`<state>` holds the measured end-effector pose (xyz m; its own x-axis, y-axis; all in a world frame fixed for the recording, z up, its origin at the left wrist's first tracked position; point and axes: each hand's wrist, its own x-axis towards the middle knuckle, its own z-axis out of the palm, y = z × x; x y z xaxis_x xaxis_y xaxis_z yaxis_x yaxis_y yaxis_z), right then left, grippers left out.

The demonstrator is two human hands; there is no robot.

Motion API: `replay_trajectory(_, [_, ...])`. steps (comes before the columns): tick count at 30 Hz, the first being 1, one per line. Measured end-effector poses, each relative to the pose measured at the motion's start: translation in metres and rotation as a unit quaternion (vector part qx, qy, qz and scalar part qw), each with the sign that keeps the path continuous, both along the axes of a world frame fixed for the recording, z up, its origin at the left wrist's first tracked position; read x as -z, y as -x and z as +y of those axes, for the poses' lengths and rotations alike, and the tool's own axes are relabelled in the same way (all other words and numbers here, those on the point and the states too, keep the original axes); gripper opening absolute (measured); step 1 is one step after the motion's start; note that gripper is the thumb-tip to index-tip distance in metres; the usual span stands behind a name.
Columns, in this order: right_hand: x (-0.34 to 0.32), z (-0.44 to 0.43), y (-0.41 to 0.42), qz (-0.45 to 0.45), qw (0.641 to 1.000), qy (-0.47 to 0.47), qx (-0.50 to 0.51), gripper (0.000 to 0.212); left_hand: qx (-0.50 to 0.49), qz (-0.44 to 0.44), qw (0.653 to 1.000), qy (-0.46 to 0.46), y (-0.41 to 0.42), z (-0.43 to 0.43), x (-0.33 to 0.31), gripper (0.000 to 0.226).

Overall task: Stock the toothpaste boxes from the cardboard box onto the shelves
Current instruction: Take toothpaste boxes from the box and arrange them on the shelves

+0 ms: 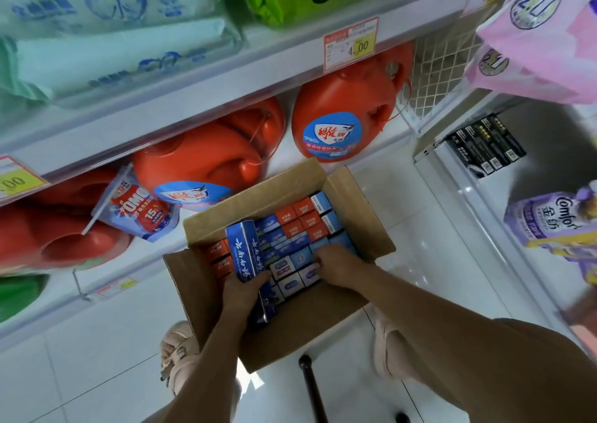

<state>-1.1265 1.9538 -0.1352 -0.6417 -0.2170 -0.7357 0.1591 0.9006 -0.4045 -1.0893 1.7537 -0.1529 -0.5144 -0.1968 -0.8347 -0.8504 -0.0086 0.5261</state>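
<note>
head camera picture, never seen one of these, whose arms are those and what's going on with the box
No machine here: a person wears one camera on the head, looking down, so the two arms are their own. An open cardboard box sits in front of them, packed with toothpaste boxes standing on end. The left hand grips one long blue toothpaste box, sticking up above the rest. The right hand reaches in among the packed ones; whether it grips one is unclear. Orange detergent jugs sit on the shelf behind.

Left hand (240, 288) grips a toothpaste box (245, 251); right hand (339, 266), reaching down, curls its fingers.
</note>
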Motion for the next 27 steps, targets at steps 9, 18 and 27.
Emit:
replay_trajectory(9, [0.040, 0.025, 0.016, 0.164, 0.968, -0.068, -0.176, 0.059, 0.064, 0.044, 0.995, 0.065, -0.004, -0.009, -0.007, 0.040])
replay_trajectory(18, [0.042, 0.020, 0.047, 0.199, 0.918, -0.110, -0.325, 0.054, -0.051, -0.039, 0.998, 0.010, -0.004, -0.015, -0.009, 0.052])
replay_trajectory(27, [0.050, 0.019, 0.039, 0.260, 0.885, -0.136, -0.360, 0.044, -0.033, -0.057, 0.998, -0.011, -0.006, -0.015, -0.018, 0.048])
